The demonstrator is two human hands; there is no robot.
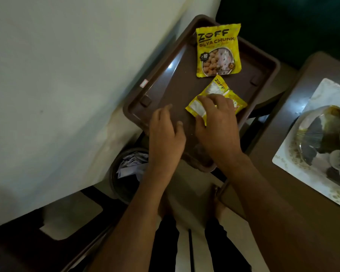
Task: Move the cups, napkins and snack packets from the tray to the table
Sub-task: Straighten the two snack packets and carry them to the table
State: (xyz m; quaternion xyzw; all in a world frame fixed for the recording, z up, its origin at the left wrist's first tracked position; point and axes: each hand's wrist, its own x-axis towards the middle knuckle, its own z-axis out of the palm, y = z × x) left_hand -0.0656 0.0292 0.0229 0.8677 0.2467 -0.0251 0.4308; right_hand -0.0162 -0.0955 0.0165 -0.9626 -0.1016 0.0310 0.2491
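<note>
A brown plastic tray (pixel 161 83) lies in the middle of the view. On its far end rests a yellow snack packet (pixel 218 51), face up. A second yellow packet (pixel 222 91) lies nearer, partly under my right hand (pixel 216 126), whose fingers curl over its near edge and pinch it. My left hand (pixel 165 132) hovers over the tray's near left part, fingers apart, holding nothing. No cups or napkins show on the tray.
A brown table (pixel 283 154) at the right carries a white plate (pixel 294 163) with a clear-covered dish. A dark round bin (pixel 126 173) with paper scraps stands below the tray. A pale wall fills the left. My feet are at the bottom.
</note>
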